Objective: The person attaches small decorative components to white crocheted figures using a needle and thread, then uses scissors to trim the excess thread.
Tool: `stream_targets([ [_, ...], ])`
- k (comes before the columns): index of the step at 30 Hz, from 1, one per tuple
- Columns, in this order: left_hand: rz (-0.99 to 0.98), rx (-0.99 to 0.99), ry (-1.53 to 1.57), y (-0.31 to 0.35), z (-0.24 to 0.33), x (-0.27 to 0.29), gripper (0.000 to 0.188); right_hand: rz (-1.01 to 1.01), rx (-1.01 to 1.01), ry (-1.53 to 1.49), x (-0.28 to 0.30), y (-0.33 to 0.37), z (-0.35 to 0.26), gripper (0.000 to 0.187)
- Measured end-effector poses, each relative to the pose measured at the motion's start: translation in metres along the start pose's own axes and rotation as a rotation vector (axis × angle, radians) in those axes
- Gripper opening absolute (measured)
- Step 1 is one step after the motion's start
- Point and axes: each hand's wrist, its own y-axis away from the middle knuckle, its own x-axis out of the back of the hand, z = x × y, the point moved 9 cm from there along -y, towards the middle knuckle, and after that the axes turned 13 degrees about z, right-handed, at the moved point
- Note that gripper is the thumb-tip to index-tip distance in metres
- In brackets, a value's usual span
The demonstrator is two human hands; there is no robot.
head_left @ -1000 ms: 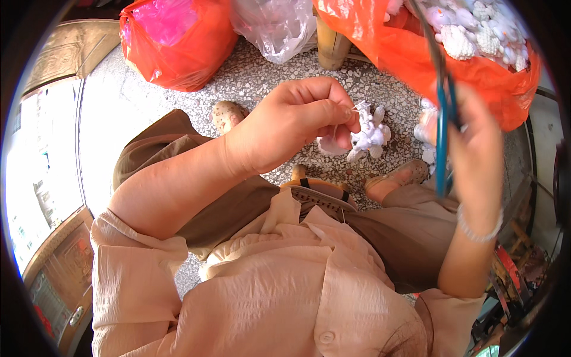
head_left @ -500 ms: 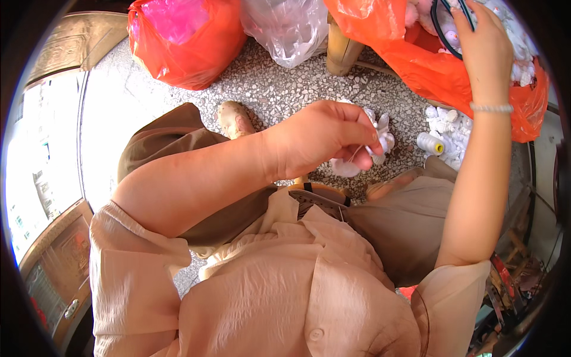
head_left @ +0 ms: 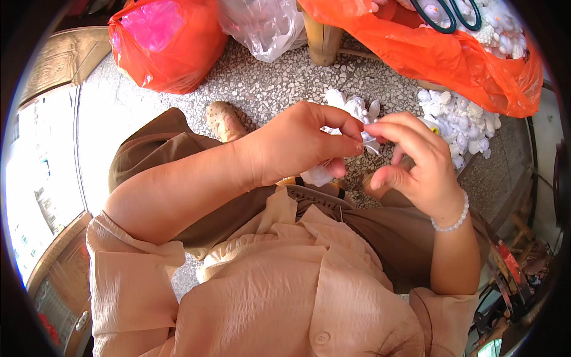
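My left hand is pinched, thumb against forefinger, with a short white thread end poking out past the fingertips. Below its palm shows a small white fluffy piece, mostly hidden by the hand. My right hand wears a beaded bracelet and comes close to the left fingertips. Its fingers are bent and its thumb stands apart, with nothing seen between them. Dark-handled scissors lie on white knitted-looking pieces in the orange bag at the far right.
More small white pieces lie in a heap on the right, and others beyond my hands. A yellow spool end peeks out behind my right hand. A red bag, a clear bag and a wooden leg stand far off.
My right hand has let go of the scissors on the white pile and come down and left, beside my left hand. The left hand keeps its pinch. The view has shifted slightly.
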Motion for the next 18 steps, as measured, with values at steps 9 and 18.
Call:
stream_targets([
  [9, -0.044, -0.113, -0.137, 0.007, 0.006, -0.009, 0.007, 0.063, -0.335, -0.215, -0.007, 0.027, 0.019, 0.010],
  [18, -0.084, -0.115, -0.141, 0.009, 0.008, -0.011, 0.010, 0.147, -0.352, -0.261, -0.001, 0.027, 0.021, 0.006],
])
